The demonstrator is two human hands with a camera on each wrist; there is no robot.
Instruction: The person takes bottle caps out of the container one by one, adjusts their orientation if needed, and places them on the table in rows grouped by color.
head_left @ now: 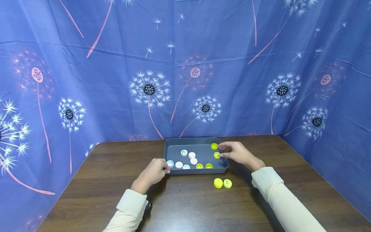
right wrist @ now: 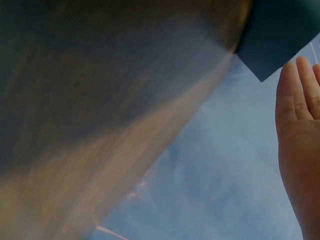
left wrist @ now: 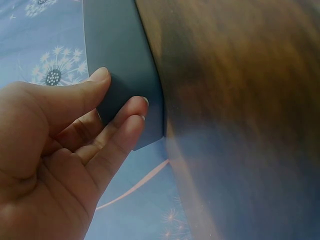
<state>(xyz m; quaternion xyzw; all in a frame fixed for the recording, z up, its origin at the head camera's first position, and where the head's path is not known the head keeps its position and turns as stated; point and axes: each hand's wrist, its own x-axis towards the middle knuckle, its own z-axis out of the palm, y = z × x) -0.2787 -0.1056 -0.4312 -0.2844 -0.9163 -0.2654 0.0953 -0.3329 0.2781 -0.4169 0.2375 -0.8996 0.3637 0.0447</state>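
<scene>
A shallow dark grey tray (head_left: 200, 171) lies on the table, with several white bottle caps (head_left: 178, 165) and several yellow bottle caps (head_left: 209, 166) inside. At its front left corner my left hand (head_left: 154, 174) grips the wall. The left wrist view shows the thumb (left wrist: 101, 76) at the rim and fingertips (left wrist: 135, 106) against the outer side. My right hand (head_left: 237, 152) reaches over the tray's right wall, fingers extended and thumb apart. Its thumb tip is right beside one yellow cap (head_left: 216, 155), its fingertips close to another yellow cap (head_left: 214, 146).
Two yellow caps, one plain (head_left: 218, 183) and one with print on top (head_left: 227, 183), lie on the wooden table (head_left: 185, 206) in front of the tray's right end. A blue dandelion-patterned cloth (head_left: 243, 106) hangs behind the table and along its sides.
</scene>
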